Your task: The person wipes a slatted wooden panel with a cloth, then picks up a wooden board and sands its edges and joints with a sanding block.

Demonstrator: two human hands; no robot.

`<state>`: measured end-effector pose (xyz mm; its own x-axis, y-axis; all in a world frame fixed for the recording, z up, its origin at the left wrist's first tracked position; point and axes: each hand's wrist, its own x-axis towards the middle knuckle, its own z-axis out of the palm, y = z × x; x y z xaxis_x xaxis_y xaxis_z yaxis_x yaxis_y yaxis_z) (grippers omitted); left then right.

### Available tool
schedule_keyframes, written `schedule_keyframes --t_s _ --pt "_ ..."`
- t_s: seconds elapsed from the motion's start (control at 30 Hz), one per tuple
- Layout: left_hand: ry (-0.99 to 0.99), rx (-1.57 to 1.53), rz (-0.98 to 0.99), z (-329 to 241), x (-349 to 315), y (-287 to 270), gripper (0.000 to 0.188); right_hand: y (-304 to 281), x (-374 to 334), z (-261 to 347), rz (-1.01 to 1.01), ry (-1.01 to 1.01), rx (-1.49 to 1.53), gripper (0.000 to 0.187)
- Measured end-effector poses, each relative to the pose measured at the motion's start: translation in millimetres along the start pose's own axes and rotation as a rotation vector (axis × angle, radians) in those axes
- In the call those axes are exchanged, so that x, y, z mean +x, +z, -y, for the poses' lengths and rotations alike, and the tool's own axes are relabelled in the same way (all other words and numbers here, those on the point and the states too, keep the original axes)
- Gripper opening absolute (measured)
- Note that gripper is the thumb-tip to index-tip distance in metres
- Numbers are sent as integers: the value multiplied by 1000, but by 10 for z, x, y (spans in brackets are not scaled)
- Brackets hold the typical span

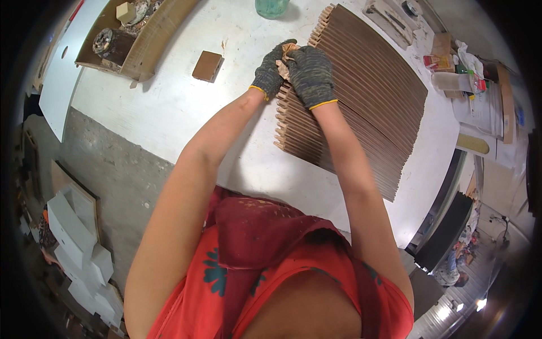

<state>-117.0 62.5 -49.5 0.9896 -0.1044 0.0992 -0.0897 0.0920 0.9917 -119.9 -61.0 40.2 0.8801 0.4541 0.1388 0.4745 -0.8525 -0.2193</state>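
1. Many brown grooved strips (375, 96) lie side by side on the white table (169, 121), pale ends along their left edge; a crumpled tan sheet (283, 70) sits between the hands at those ends

2. The gloved left hand (270, 72) is closed around the sheet, just beside the strip ends

3. The gloved right hand (312, 73) lies over the strips near the same edge, fingers bent toward the sheet; its fingertips are partly hidden, so whether it grips or only presses cannot be told

4. For good control, the operator would do best to bunch the sheet firmly, use light, even pressure and steady the strips, since uneven ends could snag glove or sheet

5. Farther left stand a small brown block (208, 66) and a cardboard tray (148, 56); a greenish container (271, 8) stands beyond the hands
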Motion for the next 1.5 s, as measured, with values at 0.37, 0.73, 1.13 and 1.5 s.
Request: schedule_keyframes --t_s 0.37,0.73,1.13,1.5 --pt "-41 -239 -46 -53 -28 85 47 -957 -1695 -1320 -133 674 64 35" --pt "-8 110 41 3 12 3 52 -207 -385 -237 -230 -129 50 20" --pt "-51 -94 35 -127 -49 40 54 -730 -1354 -1031 -56 175 78 22" --pt "-88 82 28 -96 6 29 52 -428 -372 -406 -66 -306 5 18"
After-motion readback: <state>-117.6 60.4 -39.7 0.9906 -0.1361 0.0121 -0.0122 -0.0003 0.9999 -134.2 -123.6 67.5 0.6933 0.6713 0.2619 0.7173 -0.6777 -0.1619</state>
